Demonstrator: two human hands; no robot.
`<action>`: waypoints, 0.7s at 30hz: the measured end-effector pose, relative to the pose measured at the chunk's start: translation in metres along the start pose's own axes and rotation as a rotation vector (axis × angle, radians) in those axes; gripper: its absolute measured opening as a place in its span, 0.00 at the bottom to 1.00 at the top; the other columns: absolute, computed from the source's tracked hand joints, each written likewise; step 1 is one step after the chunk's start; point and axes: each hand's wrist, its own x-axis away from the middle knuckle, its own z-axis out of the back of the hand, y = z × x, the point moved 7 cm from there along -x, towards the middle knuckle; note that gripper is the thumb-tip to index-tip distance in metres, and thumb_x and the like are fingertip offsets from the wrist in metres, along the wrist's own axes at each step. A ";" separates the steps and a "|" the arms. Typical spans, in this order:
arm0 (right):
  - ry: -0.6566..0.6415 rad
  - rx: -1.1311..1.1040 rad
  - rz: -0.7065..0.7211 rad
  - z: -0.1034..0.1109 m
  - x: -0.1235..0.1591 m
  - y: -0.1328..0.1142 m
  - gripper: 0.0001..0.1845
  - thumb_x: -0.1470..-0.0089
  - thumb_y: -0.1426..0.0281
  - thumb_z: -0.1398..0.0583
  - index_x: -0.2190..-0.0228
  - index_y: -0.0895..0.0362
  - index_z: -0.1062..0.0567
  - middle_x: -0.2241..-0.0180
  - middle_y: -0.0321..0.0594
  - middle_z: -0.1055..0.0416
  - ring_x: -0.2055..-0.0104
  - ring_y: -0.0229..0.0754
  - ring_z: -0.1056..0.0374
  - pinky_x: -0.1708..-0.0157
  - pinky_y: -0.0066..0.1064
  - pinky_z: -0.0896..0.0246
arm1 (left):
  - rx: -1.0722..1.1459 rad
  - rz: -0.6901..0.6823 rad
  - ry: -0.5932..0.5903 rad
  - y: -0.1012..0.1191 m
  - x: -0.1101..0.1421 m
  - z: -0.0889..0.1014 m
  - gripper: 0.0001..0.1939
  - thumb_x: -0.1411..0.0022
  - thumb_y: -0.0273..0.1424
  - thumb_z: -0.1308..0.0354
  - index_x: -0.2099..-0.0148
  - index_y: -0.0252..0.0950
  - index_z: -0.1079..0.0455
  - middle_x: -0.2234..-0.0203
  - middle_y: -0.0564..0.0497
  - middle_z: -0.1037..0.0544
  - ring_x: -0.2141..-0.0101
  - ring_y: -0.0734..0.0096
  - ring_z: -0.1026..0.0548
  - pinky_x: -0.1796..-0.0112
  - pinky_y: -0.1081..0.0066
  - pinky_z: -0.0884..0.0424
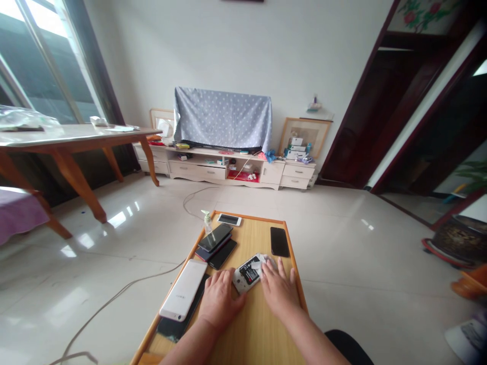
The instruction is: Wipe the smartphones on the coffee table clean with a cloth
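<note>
Phone (240, 281) with Bared Battery (250, 271) Held on a Wooden Table (262, 334)

The phone lay slantwise on the table, between the person's two hands, its back off and the dark battery showing within a pale frame. The left hand (218, 299) gripped its near left corner, thumb on one side and fingers on the other. The right hand (279, 289) reached over the opposite end, fingers spread and slightly bent upon a pale crumpled piece (266, 259) that covered part of the phone. Whether those fingers pinched the piece or merely pressed on it could not be told, nor could its material.

Other phones lay round about. To the left of the left hand, a pale phone (184, 290) rested back up on a dark phone (171, 327), covering much of it. Farther up that side, a black phone (215, 237) topped a small overlapping pile (223, 254) of dark ones. Just beyond stood a clear bottle (206, 221) with a green pump top, and beside it, near the far edge, a white phone (229, 219) lay screen up. Beyond the right hand, another black handset (280, 242) lay near the right edge, apart from the opened one.

Across the shiny floor (335, 243), a whitish cabinet (198, 171) stood against the wall, a blue-grey dotted cloth (224, 119) draped over something upon it.
</note>
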 end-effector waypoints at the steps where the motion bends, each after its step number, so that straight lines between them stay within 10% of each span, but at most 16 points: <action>1: -0.010 -0.009 0.039 -0.003 0.001 -0.006 0.31 0.30 0.53 0.62 0.33 0.46 0.41 0.30 0.33 0.50 0.26 0.57 0.70 0.33 0.67 0.77 | 0.002 -0.002 0.001 0.000 0.000 0.000 0.29 0.44 0.41 0.39 0.41 0.43 0.38 0.48 0.47 0.25 0.45 0.56 0.32 0.47 0.60 0.40; 6: -0.058 -0.074 0.291 -0.018 0.011 -0.036 0.29 0.30 0.54 0.61 0.33 0.42 0.42 0.30 0.29 0.51 0.26 0.53 0.68 0.32 0.64 0.75 | 0.022 -0.015 -0.010 -0.002 0.000 -0.002 0.29 0.43 0.43 0.40 0.40 0.43 0.38 0.47 0.47 0.25 0.45 0.56 0.31 0.46 0.59 0.40; 12: 0.024 0.022 0.006 -0.003 -0.032 0.000 0.29 0.30 0.55 0.60 0.35 0.46 0.38 0.31 0.34 0.47 0.26 0.57 0.70 0.34 0.68 0.79 | 0.005 0.018 -0.002 0.000 0.000 0.001 0.32 0.46 0.40 0.39 0.40 0.42 0.38 0.48 0.47 0.24 0.45 0.56 0.31 0.45 0.59 0.40; 21: -0.016 -0.096 0.294 -0.020 -0.019 -0.066 0.29 0.29 0.54 0.64 0.36 0.39 0.37 0.33 0.29 0.42 0.26 0.52 0.65 0.33 0.63 0.84 | 0.041 -0.022 -0.016 -0.001 -0.001 0.001 0.31 0.43 0.41 0.41 0.38 0.42 0.39 0.45 0.45 0.25 0.44 0.55 0.31 0.45 0.59 0.40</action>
